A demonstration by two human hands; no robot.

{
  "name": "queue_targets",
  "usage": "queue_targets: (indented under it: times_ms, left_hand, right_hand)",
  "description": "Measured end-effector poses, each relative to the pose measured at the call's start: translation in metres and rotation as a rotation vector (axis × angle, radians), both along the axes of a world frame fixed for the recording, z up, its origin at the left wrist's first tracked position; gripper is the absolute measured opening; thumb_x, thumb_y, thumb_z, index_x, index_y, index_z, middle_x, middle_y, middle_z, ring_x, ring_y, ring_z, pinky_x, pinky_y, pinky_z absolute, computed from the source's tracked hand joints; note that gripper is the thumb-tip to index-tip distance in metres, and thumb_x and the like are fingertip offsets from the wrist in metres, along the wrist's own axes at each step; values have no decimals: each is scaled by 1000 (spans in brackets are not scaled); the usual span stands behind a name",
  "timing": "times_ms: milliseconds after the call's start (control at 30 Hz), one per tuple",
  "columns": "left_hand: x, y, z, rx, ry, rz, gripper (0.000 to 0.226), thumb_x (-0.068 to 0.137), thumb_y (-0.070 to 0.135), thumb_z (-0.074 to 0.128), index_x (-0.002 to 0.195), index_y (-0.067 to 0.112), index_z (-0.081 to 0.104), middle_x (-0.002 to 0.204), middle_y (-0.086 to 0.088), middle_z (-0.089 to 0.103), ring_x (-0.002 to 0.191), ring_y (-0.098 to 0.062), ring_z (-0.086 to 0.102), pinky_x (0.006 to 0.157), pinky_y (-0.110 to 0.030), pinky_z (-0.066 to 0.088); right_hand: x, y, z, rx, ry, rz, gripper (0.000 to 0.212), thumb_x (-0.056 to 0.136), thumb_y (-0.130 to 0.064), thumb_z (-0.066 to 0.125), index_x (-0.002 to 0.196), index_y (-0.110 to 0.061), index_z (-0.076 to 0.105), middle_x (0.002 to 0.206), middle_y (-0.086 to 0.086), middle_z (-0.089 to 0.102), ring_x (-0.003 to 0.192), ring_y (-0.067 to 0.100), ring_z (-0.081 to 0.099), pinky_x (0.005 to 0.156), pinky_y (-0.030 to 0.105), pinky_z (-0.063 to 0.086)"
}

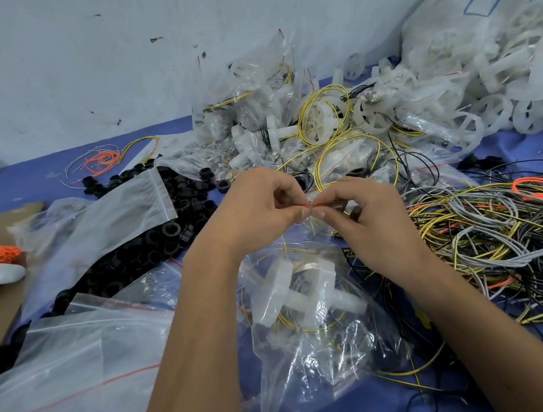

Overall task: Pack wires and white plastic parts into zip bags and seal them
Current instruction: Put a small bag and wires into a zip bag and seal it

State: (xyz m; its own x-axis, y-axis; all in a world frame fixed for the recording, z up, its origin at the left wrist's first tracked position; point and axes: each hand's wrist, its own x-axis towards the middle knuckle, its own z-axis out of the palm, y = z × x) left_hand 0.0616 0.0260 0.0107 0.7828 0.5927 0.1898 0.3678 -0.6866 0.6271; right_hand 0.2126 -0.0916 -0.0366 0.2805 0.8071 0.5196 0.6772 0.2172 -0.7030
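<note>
Honestly the risk here is the red seal strip (314, 203) only closing halfway: the yellow wire (299, 326) coils up close to the mouth, so a loop could get caught in the zip, or the white plastic part (295, 292) could drag the zip bag (317, 355) out of that light pinch. Both the left hand (263, 207) and the right hand (365, 217) have their grip pinched on the strip, fingertips almost touching at the middle. The loaded bag hangs right below them, its bottom resting on the blue tabletop (35, 178).
</note>
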Motion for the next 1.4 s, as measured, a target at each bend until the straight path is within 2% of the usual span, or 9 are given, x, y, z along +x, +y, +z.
queue_targets:
  times_ms: [100,333,467,567,667,733,867,1100,1400]
  left_hand:
    - [-1,1,-1,-5,-4,-6,10,85,17,84,79,21,77,72,5,73,65,-3,62,63,-15,48]
    - [-4,3,0,17,-3,0,20,84,12,83,75,26,72,72,5,72,66,-3,63,65,-14,48]
    - [-5,2,1,17,-6,4,23,84,9,83,73,26,71,70,8,70,63,1,60,62,-10,44]
    - [-2,2,1,14,-8,-14,17,84,10,83,76,21,74,72,5,72,65,0,61,63,-13,47]
    - [0,1,0,26,-10,-24,11,83,14,84,78,18,76,72,4,72,65,-2,61,64,-18,49]
    - [-1,2,0,29,-15,-13,10,82,17,86,78,20,77,71,7,72,64,0,60,63,-15,48]
    - [-5,4,-1,39,-10,13,23,82,15,86,73,32,73,70,13,71,65,2,62,63,-8,42]
    - [-4,3,0,31,3,23,31,82,14,85,69,37,69,68,13,69,65,-1,62,64,-12,45]
    - [-8,4,1,18,-7,55,23,80,15,87,70,31,74,68,8,72,64,-4,62,61,-14,48]
  right_hand:
    - [0,-1,2,14,-27,-20,3,90,-11,75,89,-13,77,81,-6,66,79,10,56,68,12,36]
    - [1,0,1,30,-57,-71,8,88,-6,75,87,-15,75,78,-19,57,78,5,55,68,10,35]
    - [0,1,-2,48,-123,-87,5,90,-12,74,91,-17,75,83,-17,59,87,13,55,71,26,42]
    - [1,3,-3,55,-137,-72,3,90,-16,75,93,-16,76,85,-9,62,89,17,56,71,33,45]
    - [2,4,-4,74,-151,-53,2,89,-15,76,91,-15,76,83,-10,60,86,17,54,69,30,42]
    - [2,4,-3,83,-151,-54,1,89,-14,76,89,-15,76,81,-12,58,85,15,52,69,27,39]
    - [2,3,-3,92,-171,-68,6,88,-10,75,85,-15,74,81,-12,58,84,15,51,71,28,38]
    - [2,3,-4,86,-176,-83,5,88,-12,76,86,-16,74,81,-7,61,85,17,52,75,35,44]
    - [2,3,-3,80,-183,-99,5,88,-11,75,88,-15,74,82,-10,59,86,18,53,76,36,44]
